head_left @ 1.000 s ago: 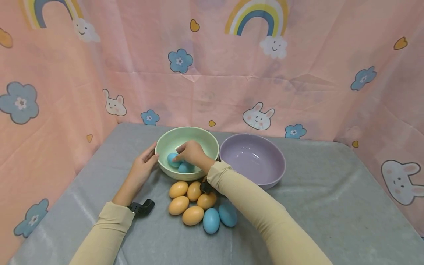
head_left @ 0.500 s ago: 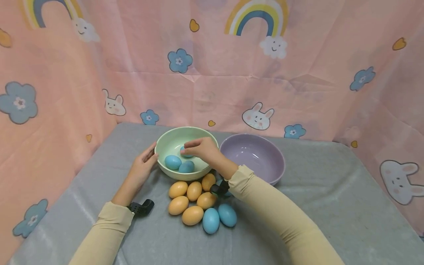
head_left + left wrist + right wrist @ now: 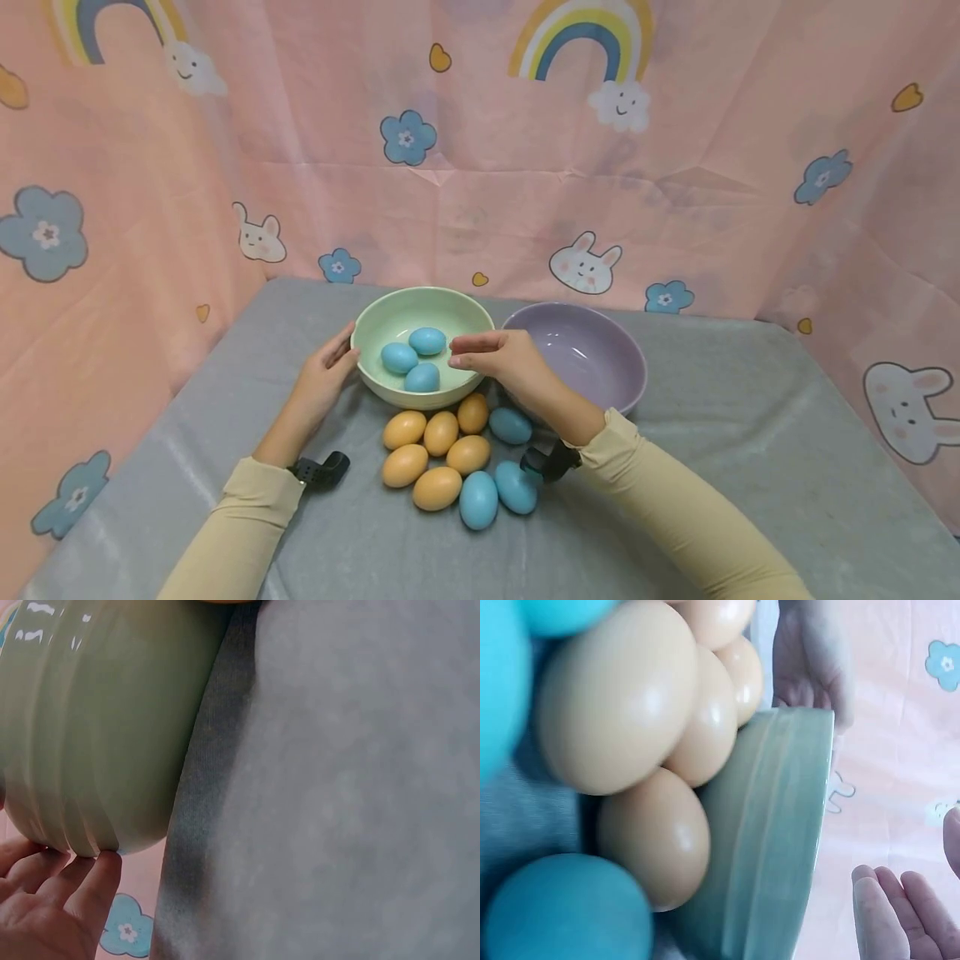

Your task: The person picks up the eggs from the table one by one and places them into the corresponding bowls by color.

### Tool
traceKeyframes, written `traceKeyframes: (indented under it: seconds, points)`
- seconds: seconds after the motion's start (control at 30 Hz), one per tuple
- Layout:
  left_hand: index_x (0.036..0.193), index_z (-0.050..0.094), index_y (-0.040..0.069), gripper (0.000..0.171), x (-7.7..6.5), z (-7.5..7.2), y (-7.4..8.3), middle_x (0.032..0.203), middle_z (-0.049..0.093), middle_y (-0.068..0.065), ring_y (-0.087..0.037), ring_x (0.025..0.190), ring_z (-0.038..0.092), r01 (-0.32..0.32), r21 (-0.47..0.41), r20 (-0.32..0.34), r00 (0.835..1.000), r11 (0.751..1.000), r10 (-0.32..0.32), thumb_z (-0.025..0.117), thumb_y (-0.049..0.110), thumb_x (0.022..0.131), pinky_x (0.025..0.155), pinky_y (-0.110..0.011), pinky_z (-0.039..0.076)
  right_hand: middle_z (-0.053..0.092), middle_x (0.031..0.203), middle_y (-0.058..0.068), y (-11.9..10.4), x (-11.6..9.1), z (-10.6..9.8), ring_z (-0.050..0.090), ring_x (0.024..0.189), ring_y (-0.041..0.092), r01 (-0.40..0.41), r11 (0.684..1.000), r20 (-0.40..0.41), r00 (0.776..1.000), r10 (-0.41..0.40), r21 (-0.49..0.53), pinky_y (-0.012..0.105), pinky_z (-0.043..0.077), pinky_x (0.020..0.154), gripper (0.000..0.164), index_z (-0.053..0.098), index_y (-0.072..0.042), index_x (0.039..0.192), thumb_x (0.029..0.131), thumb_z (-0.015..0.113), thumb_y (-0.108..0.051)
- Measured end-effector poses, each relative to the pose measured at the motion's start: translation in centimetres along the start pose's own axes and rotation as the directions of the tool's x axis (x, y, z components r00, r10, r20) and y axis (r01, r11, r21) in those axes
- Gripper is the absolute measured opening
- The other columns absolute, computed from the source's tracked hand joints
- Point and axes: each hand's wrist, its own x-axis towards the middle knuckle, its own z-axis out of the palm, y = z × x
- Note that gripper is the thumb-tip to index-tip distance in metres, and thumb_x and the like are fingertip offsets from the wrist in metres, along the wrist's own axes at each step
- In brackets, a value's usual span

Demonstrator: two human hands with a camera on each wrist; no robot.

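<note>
Three blue eggs (image 3: 427, 341) lie inside the green bowl (image 3: 382, 310). My left hand (image 3: 324, 382) rests against the bowl's left side; in the left wrist view its fingertips (image 3: 105, 864) touch the outer wall. Over the bowl's right rim hovers my right hand (image 3: 504, 358), fingers extended and nothing held. In the right wrist view that hand's thumb and fingers (image 3: 881, 922) stand apart. In front of the bowl sit several orange eggs (image 3: 437, 488), with three more blue eggs (image 3: 511, 426) to their right.
A purple bowl (image 3: 626, 367) stands directly right of the green one, partly behind my right hand. Grey cloth (image 3: 750, 467) covers the table. A pink patterned curtain (image 3: 480, 217) hangs behind and along both sides.
My right hand has let go of a blue egg in the green bowl and moved right to the rim. The blue eggs inside have shifted a little. My left hand stays put.
</note>
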Motion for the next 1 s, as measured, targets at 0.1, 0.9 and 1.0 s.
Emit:
traceKeyframes:
  seconds: [0.1,0.9,1.0]
  points:
    - [0.159,0.025,0.014,0.058,0.0,0.0,0.0,0.165,0.025,-0.007,-0.024,0.152,0.026,-0.004,-0.003,-0.003,1.000,1.000,0.004,0.047,0.021,0.106,0.120,-0.042,0.034,0.073,0.119,0.011,0.3,-1.1,-0.5,0.066,0.115,0.015,0.017,1.000,0.019,1.000,-0.016,-0.026,0.028,0.054,0.101,0.038,0.072,-0.003,0.120,0.086,0.077,-0.018]
    - [0.159,0.025,0.014,0.058,0.1,0.1,-0.2,0.165,0.025,-0.008,-0.023,0.152,0.026,-0.013,-0.025,0.005,1.000,1.000,0.014,0.047,0.021,0.106,0.120,-0.041,0.033,0.070,0.125,0.016,2.9,-8.1,-4.1,0.066,0.118,0.022,-0.006,1.000,0.020,1.000,0.006,-0.009,0.016,0.056,0.088,0.042,0.069,0.000,0.124,0.087,0.077,-0.016]
    - [0.159,0.025,0.014,0.057,0.1,0.0,-0.2,0.165,0.026,-0.007,-0.023,0.152,0.026,-0.014,-0.022,0.003,1.000,1.000,0.014,0.047,0.021,0.106,0.120,-0.041,0.033,0.071,0.123,0.014,3.2,-8.9,-4.2,0.066,0.118,0.020,-0.024,1.000,0.013,1.000,0.024,-0.018,0.018,0.056,0.090,0.043,0.070,-0.002,0.124,0.085,0.079,-0.020]
